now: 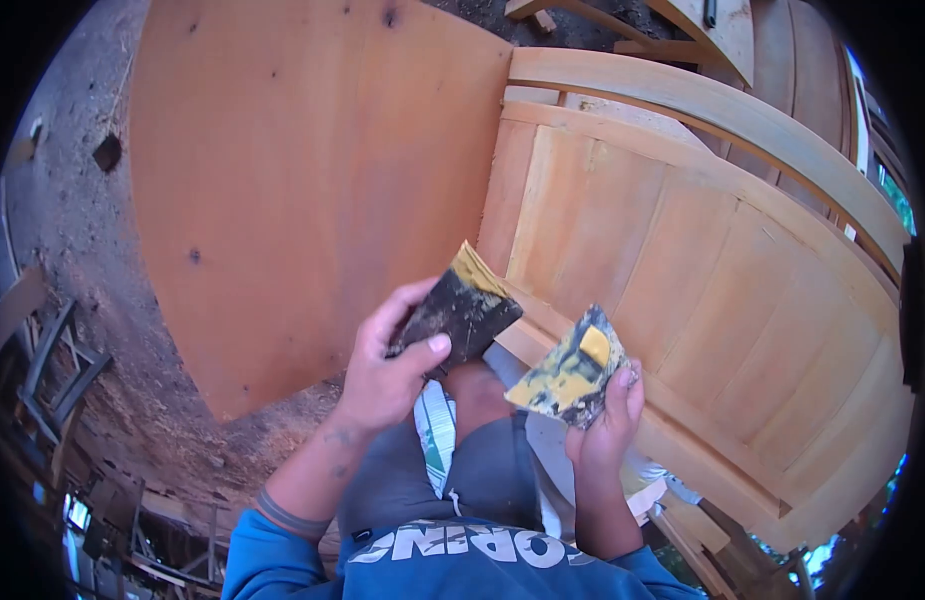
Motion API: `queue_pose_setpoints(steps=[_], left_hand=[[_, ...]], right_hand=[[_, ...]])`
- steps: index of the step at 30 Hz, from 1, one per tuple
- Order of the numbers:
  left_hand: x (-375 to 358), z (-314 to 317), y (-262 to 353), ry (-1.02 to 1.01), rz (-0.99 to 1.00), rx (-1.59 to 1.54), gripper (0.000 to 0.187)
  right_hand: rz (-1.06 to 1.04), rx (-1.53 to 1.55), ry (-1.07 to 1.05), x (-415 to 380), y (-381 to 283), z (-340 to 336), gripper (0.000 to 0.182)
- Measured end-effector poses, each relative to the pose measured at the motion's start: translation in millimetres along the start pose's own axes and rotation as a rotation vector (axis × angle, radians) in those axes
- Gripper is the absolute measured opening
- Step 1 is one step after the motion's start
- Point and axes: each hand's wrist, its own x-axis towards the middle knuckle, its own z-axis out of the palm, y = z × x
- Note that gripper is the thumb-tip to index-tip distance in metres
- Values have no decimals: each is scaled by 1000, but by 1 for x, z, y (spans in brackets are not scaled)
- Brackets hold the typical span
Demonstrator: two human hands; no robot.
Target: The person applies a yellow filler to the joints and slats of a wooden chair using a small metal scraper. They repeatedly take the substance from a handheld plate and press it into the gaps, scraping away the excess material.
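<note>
My left hand (pixel 374 378) grips a flat dark scraper-like piece (pixel 460 318), thumb across its face. Yellow paste (pixel 472 268) coats its far edge. In my right hand (pixel 607 415) is a roughly triangular flat piece (pixel 554 388), smeared with yellow and black, its underside hidden. A thick dab of yellow paste (pixel 595 346) sits on its upper face. The two pieces are apart, held above my lap. Just beyond them stand a broad reddish-brown wooden board (pixel 302 200) and a paler slatted wooden panel (pixel 672 260) with a curved top rail; neither hand touches these.
The board and panel meet at a corner in front of me. Dirt ground (pixel 82 215) with a small dark block (pixel 107 152) lies to the left. Wooden frames (pixel 62 370) stand at far left, and more wooden furniture parts (pixel 702 40) are at upper right.
</note>
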Motion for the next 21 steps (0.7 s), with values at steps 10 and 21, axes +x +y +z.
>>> queue_pose_setpoints(steps=[10, 21], left_hand=[[-20, 44, -13, -248, 483, 969, 54], [141, 46, 38, 288, 332, 1285, 30]], right_hand=[[-33, 116, -115, 11, -15, 20, 22], [-49, -132, -233, -14, -4, -33, 28]])
